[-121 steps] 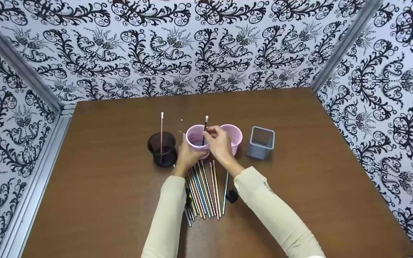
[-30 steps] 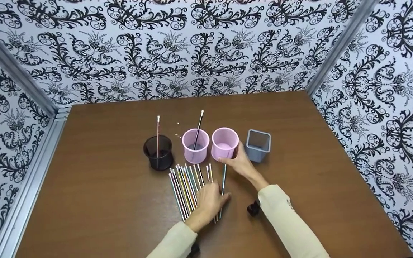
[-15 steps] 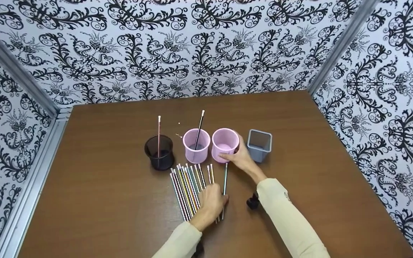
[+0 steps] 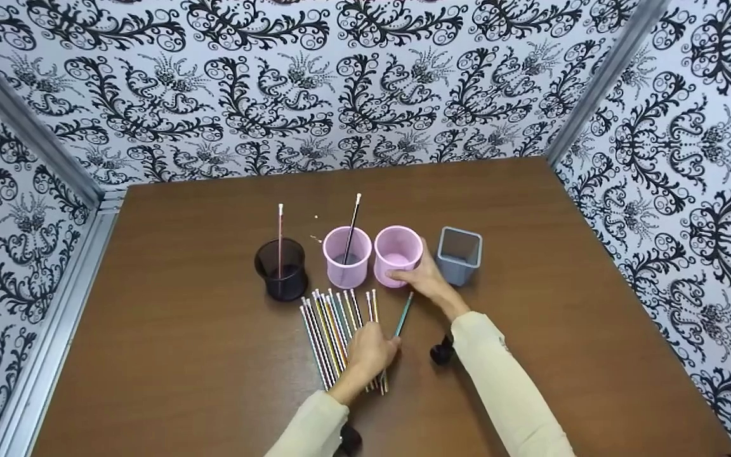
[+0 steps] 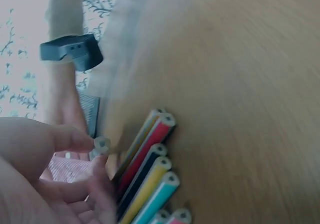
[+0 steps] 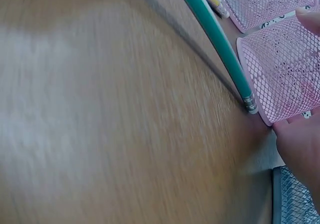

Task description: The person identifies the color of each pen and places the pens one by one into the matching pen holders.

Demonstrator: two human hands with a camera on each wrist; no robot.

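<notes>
My left hand [image 4: 368, 349] pinches a teal pencil [image 4: 405, 314] between thumb and fingers near its lower end. In the left wrist view the pencil's flat unsharpened end [image 5: 101, 145] pokes out of that pinch. The pencil slants over the table, its eraser end close to the base of a pink mesh cup [image 6: 280, 69]. Around the side of this cup curls my right hand [image 4: 432, 279], thumb at the front. Several striped-looking pencils [image 4: 324, 336] lie side by side under and left of my left hand, partly hidden by it.
Another pink mesh cup [image 4: 348, 276] holds one black pencil [image 4: 353, 228]. Left of it stands a black mesh cup [image 4: 286, 289] with a pink pencil [image 4: 280, 235]. A square grey mesh cup [image 4: 458, 270] stands right of my right hand. Patterned walls enclose the brown table [image 4: 181, 285].
The black pencil went into the left pink cup, and both hands let go there. My right hand took the other pink cup; my left hand moved to the pencils and has tilted the teal one.
</notes>
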